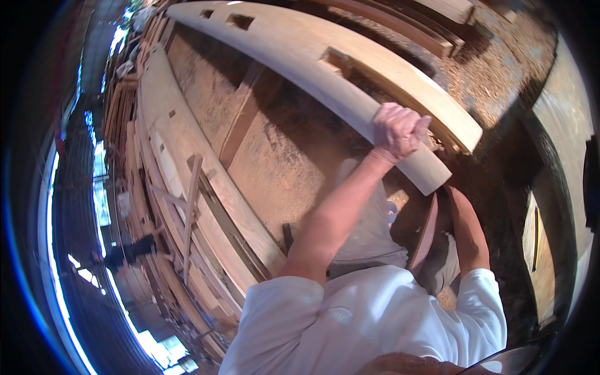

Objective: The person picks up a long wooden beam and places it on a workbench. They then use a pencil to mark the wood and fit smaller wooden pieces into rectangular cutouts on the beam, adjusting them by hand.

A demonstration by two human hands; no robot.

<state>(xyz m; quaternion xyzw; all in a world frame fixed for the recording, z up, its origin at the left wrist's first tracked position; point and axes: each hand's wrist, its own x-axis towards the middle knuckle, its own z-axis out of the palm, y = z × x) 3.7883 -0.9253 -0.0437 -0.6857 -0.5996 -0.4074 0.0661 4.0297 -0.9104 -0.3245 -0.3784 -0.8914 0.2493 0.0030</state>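
Observation:
A long, pale wooden beam [300, 56] with rectangular holes cut through it slants from the far left toward my right side. Its near end seems split by a long dark gap into two rounded lengths. My left hand [400, 130] is closed over the length nearer me, a little short of its cut end, fingers curled round the wood. My right forearm [470, 228] reaches up beneath that end, and the beam hides the right hand. A narrow reddish strip of wood [427, 234] stands below the end, between my legs and the right forearm.
More shaped beams [206, 162] with cut holes lie on my left, beside stacked boards [181, 275]. Wood shavings [494, 78] cover the ground at the far right. A large curved grey surface [565, 125] rises on the right. A person in dark clothing [131, 251] is at the far left.

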